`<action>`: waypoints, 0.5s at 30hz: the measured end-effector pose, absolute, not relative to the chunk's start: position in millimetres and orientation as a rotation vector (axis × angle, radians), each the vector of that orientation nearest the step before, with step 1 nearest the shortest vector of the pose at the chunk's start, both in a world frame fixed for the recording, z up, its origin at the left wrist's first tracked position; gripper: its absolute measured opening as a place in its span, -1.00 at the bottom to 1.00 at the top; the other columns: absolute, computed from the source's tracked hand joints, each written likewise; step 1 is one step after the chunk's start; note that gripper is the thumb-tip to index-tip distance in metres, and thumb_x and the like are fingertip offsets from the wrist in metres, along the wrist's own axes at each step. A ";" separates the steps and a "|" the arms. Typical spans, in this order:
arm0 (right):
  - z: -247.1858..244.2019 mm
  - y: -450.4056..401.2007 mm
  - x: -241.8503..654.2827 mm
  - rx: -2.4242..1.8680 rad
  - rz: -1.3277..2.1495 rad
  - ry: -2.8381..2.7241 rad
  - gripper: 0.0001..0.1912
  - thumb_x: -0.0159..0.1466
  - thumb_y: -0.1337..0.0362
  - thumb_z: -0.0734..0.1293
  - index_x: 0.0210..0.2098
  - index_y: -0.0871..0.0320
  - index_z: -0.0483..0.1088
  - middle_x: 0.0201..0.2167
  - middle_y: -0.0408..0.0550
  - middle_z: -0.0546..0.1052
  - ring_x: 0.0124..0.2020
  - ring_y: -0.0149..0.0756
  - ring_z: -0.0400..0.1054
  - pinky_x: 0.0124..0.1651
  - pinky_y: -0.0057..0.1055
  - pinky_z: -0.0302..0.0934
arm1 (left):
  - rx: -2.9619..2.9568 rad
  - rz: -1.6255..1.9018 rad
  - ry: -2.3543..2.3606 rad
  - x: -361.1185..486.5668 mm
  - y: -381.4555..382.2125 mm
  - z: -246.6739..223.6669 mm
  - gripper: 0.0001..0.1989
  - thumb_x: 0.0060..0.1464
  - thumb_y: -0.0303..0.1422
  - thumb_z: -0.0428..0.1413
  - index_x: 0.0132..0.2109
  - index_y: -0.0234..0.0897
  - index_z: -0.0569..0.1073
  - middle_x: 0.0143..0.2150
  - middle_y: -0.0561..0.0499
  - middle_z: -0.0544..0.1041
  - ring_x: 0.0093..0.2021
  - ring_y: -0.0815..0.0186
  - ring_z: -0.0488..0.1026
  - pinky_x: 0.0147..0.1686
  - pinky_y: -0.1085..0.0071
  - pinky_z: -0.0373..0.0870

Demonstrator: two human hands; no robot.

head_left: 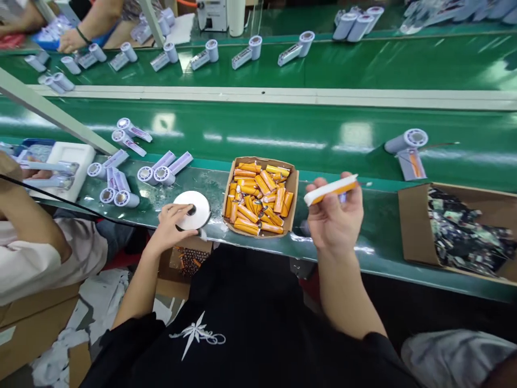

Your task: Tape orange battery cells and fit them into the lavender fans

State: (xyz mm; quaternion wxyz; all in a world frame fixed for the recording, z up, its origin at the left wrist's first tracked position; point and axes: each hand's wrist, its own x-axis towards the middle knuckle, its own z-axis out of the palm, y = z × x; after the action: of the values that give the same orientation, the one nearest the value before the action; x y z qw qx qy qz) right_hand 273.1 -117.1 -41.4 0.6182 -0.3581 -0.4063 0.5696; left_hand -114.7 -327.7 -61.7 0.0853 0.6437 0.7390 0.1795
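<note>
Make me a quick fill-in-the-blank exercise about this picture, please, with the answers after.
The left hand touches a ____ roll.
A slim piece is held in the ____ hand.
The open box between the hands holds mostly ____ pieces.
The nearer conveyor belt is coloured ____.

Answers: white; right; orange; green.

Green belt [274,126], long white rail [226,94], lavender devices [254,47] beyond it, white tray [76,152] at left
</note>
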 end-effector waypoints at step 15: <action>-37.6 -149.8 330.5 -0.905 1.265 -0.974 -0.40 0.05 0.15 0.74 -0.01 -0.10 0.48 -0.31 -0.13 0.77 -0.22 0.04 0.75 -0.05 0.12 0.67 | 2.385 0.263 2.140 -169.7 -113.3 -48.1 -0.67 0.29 -0.35 0.03 -0.15 -0.25 0.72 0.02 -0.37 0.66 0.16 -0.15 0.47 0.22 -0.13 0.38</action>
State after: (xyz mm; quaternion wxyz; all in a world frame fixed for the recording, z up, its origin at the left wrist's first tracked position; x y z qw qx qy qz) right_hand 330.5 -149.8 -37.6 0.6076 -0.3917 -0.4214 0.5476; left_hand -169.7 -113.3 -48.1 -0.0368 0.7412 0.6653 0.0816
